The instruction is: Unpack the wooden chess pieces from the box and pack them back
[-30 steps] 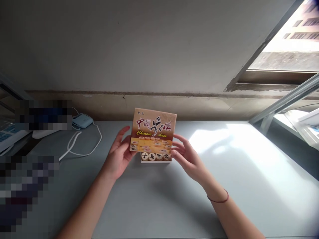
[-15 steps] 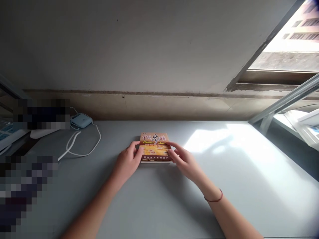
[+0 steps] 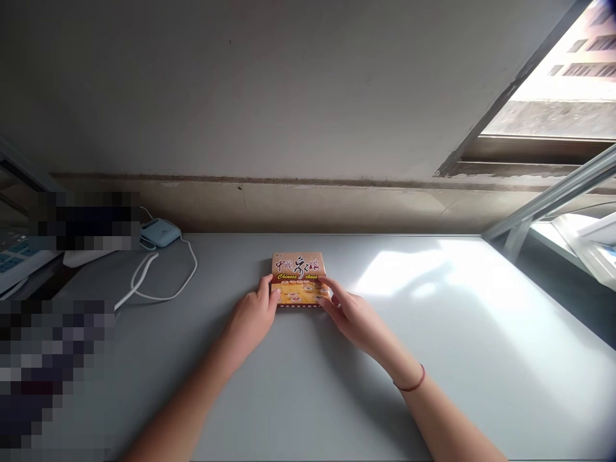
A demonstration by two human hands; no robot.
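Note:
A brown and yellow Chinese chess box point(image 3: 298, 282) lies on the grey table, its printed lid facing up. My left hand point(image 3: 255, 311) grips the box's left side, thumb at the near left corner and index finger along the edge. On the opposite side, my right hand point(image 3: 349, 314) holds it between thumb and index finger, near the front right corner. A thin dark red cord circles my right wrist. The fingers beneath and behind the box edges are hidden.
A light blue device point(image 3: 161, 232) with a white cable point(image 3: 192, 269) sits at the table's back left. A power strip point(image 3: 17, 256) is at the far left. Bright sunlight falls on the table's right part point(image 3: 481, 282). A wall rises behind the table.
The box's near side has tipped down or away, so less of its front face shows. Both hands have kept hold and shifted only slightly.

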